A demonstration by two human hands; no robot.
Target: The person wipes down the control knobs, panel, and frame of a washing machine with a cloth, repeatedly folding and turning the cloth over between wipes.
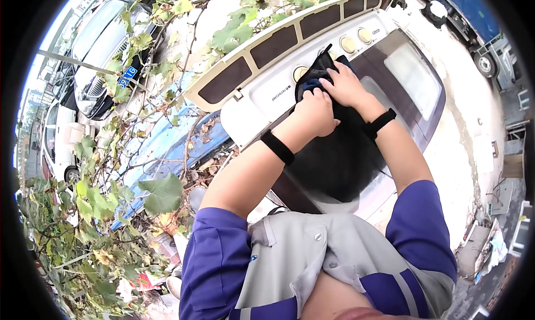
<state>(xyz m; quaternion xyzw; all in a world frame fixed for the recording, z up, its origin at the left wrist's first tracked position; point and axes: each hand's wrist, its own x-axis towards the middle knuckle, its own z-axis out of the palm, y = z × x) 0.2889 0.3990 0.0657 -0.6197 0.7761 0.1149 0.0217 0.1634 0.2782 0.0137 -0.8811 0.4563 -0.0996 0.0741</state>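
Observation:
A white twin-tub washing machine (pixel 245 116) with several cream knobs stands in front of me. Dark cloth (pixel 340 158) hangs from my hands over the open tub, and its upper end lies against the control panel. My left hand (pixel 317 114) has its fingers curled on the cloth's upper part. Beside it, to the right, my right hand (pixel 345 85) presses fingers and thumb on the same cloth. Both wrists wear black bands. The cloth hides much of the tub's inside.
Leafy vines (pixel 161 194) and a blue sheet (pixel 167 147) lie to the left. Behind them are a dark car (pixel 103 52) and a white car (pixel 61 133). A blue truck (pixel 473 10) is at the upper right. The brown-and-white lid (pixel 404 86) covers the machine's right side.

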